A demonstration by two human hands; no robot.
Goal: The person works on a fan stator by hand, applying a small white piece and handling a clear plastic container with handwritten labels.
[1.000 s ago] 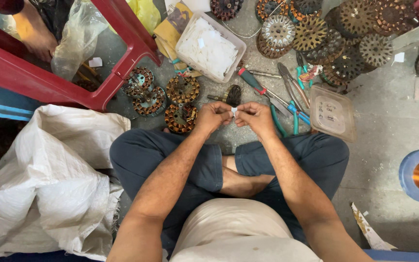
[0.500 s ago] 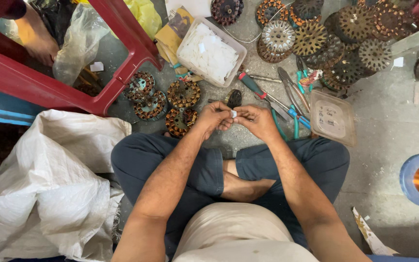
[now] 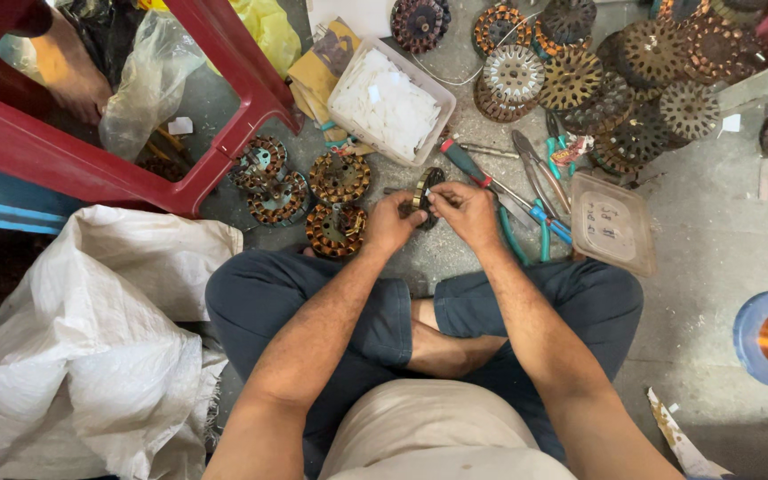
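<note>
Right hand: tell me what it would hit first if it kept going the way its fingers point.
The right hand points left at the dark stator it pinches; beyond that, likely the left hand, though depth is unclear.

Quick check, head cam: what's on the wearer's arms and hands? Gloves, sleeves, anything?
Nothing worn on either. The left hand and right hand are bare, no gloves, and no rings, watch or bands are visible. Both forearms are bare with no sleeve in view.

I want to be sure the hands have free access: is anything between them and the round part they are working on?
Nothing visible. The left hand and the right hand both already touch the dark round stator, held on edge between them over the floor. The screwdriver and pliers lie beside the hands, not between.
</note>
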